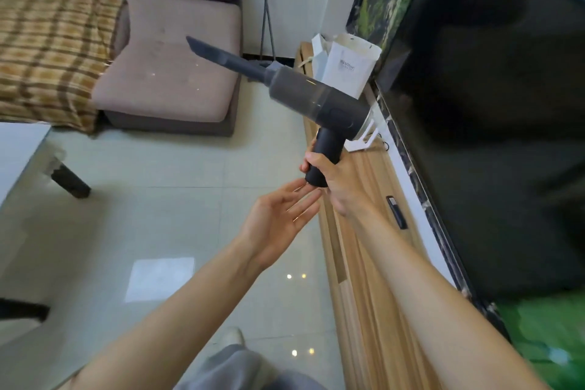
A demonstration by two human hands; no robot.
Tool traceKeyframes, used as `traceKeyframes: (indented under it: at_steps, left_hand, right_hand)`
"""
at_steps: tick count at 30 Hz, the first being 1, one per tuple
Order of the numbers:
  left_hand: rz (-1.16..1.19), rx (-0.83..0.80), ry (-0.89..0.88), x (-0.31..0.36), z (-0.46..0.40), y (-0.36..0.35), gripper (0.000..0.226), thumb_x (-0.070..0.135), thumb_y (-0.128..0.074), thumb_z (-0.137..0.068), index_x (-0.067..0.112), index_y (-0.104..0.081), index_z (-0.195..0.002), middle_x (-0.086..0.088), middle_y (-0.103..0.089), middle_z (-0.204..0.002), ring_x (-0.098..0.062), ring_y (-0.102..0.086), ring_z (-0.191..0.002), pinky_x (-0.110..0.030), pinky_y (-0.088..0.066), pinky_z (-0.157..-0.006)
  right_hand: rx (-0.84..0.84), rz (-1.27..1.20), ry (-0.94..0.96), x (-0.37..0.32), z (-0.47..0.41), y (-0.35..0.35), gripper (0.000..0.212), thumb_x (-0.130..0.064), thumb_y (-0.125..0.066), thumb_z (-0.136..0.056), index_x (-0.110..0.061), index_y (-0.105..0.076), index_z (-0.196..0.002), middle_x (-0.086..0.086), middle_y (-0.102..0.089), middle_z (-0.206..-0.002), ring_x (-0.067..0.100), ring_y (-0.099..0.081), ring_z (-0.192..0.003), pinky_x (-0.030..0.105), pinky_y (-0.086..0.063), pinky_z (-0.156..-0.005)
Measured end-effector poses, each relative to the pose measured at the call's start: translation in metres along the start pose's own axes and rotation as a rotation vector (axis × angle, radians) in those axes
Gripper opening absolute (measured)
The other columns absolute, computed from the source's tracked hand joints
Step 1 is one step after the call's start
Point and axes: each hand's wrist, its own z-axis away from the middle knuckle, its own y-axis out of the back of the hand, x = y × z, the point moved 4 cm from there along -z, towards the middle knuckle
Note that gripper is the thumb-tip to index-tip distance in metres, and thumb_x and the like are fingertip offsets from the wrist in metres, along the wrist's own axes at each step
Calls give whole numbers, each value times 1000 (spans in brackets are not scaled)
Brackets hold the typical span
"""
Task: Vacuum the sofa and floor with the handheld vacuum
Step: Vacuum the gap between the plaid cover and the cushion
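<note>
Pickup stage, no cleaning begun by the look of it. The handheld vacuum (316,98) was up in the air beside the wooden desk (364,231), nozzle aimed toward the sofa (164,85). Right hand (332,177) gripped its handle. Left hand (281,218) was spread wide, fingertips at the handle's base, holding nothing. Next, probably: carry the nozzle to the cushion.

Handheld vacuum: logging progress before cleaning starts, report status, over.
Right hand grips handheld vacuum by handle. Left hand open, fingertips near handle base. Nozzle aimed toward sofa, not touching. Nothing between.
</note>
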Motion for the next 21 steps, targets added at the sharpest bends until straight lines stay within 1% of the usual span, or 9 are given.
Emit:
traceKeyframes:
  at_steps: [2,5,10,14,21]
  left_hand:
    - [-3,22,-6,22,-9,16,34,1,-39,-92,0,-54,-123,-16,-64,-124,-26,-60,-118,-39,-42,-106]
    - [30,64,0,47,-20,38,37,0,-40,-91,-1,-51,-127,-17,-60,-129,-28,-59,-119,-39,-42,-106]
    - [81,109,9,82,-38,65,39,0,-40,-92,-3,-49,-129,-19,-58,-131,-29,-58,-120,-39,-42,-106]
    - [134,152,4,105,-53,81,38,-1,-39,-92,-4,-49,-129,-21,-57,-131,-31,-58,-120,-40,-43,-105]
    - [177,234,-17,147,-99,105,38,-2,-38,-93,-6,-47,-130,-23,-56,-131,-32,-56,-121,-40,-44,-104]
  right_hand:
    - [-29,-6,-22,11,-22,-19,14,-8,-64,-81,-13,-54,-90,-3,-58,-70,17,-56,-67,28,-50,-69]
    - [-79,-29,-58,26,-49,-44,15,-5,-62,-83,-12,-54,-93,1,-57,-70,18,-56,-67,32,-51,-72]
    - [-137,-75,-152,50,-87,-74,24,-10,-64,-81,-12,-51,-101,3,-56,-72,17,-56,-67,29,-52,-71]
    - [-140,-124,-195,69,-117,-92,23,-7,-65,-80,-13,-52,-99,0,-58,-71,14,-56,-63,32,-51,-71]
    - [-173,-128,-286,95,-184,-114,23,-9,-66,-79,-14,-53,-98,0,-57,-71,14,-56,-65,31,-52,-72]
